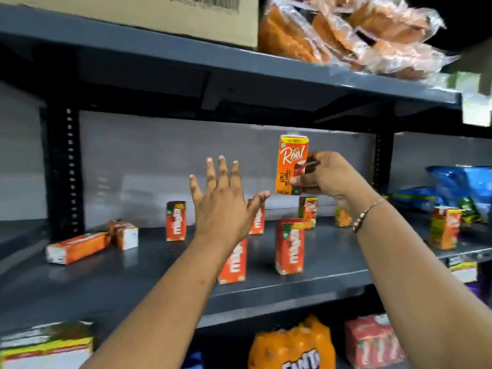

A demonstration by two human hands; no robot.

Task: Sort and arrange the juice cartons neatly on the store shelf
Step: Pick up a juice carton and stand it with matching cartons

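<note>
One Real apple carton (292, 166) pinched in our right hand (326, 173) above the shelf (133, 278), left hand (222, 206) splayed empty; sorting underway, next we'd set it upright beside the Real cartons (308, 210) at the back edge.

Dim overall, shadow pooling under the upper shelf (239, 83). Centre stays fairly sharp; the edges smear and bend, bread packets (359, 30) top right and bottom corners blurred, glare there.

Shelf (306, 278) looks like painted metal, dark grey, matt with a slight sheen. The juice carton (292, 165) is printed paperboard – smooth, a bit glossy. Bread bags (372, 35) up top are crinkly clear plastic, cardboard box (159, 17) plain matt.
</note>
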